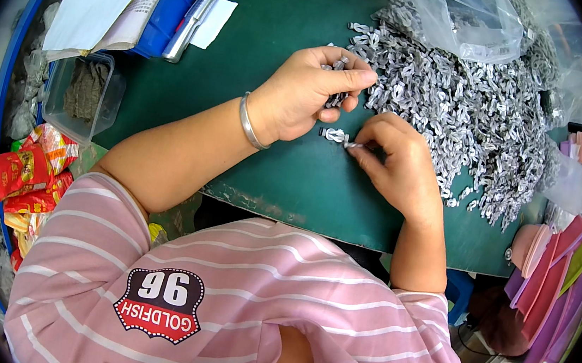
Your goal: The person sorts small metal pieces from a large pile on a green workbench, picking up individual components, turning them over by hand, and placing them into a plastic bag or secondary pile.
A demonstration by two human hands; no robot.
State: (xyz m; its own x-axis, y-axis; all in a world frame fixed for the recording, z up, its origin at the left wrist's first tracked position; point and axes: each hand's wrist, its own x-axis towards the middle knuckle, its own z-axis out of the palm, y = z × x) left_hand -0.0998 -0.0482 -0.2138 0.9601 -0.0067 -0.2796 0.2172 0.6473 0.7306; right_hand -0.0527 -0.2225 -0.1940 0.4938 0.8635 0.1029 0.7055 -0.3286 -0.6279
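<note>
My left hand (315, 85), with a silver bangle on its wrist, is curled round several small grey-and-black metal clips (336, 98). Just below and to the right, my right hand (397, 154) pinches the end of another grey metal clip (335, 136) between thumb and forefinger, low over the green tabletop. The clip's far end, which points left, is dark. A wide heap of the same kind of small grey pieces (448, 106) spreads over the table beyond and to the right of my right hand.
A clear plastic bag (467, 23) lies on the far side of the heap. At the left are a clear plastic tub (104, 102), a blue holder (162, 23) with papers, and red snack packets (26, 171). Pink, purple and green sheets (554, 280) stand at the right edge.
</note>
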